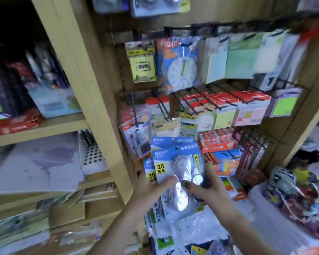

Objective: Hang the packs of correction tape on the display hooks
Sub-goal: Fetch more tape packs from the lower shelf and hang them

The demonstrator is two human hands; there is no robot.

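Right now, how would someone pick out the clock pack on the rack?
Start at the black wire hook rack right of the tan wooden shelf post. On its top row, second from left, hangs the blue pack with a white clock face. Its neighbours are a yellow label pack and pale sticky-note pads.

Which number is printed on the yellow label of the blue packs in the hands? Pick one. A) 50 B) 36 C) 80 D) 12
B: the front correction tape pack, held by the left hand and right hand, has a yellow label reading 36.
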